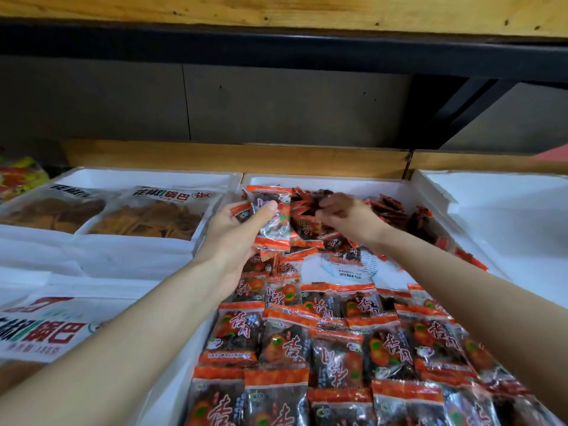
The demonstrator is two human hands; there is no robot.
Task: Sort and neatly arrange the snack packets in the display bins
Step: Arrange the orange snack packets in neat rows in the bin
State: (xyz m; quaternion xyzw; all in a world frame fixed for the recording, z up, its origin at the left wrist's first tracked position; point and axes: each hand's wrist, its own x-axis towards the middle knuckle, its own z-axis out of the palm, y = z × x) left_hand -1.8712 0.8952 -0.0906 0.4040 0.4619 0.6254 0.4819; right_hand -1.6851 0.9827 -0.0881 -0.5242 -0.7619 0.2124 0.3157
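Observation:
My left hand [238, 232] grips a small stack of red-and-clear snack packets [272, 218], thumb across the top one, above the middle white bin [338, 182]. My right hand [344, 215] reaches into the loose pile of the same packets [390, 210] at the back of that bin, fingers curled down among them; whether it holds one is hidden by blur. Neat overlapping rows of packets [338, 348] fill the near part of the bin. A white paper slip [350, 267] lies on the bin floor between rows and pile.
The left bins [138, 176] hold large clear bags of brown crisps [147, 216] and a labelled bag [43, 327] nearer me. An empty-looking white bin [507, 195] stands on the right. A wooden ledge [233, 156] runs behind, and colourful packets [18, 176] sit far left.

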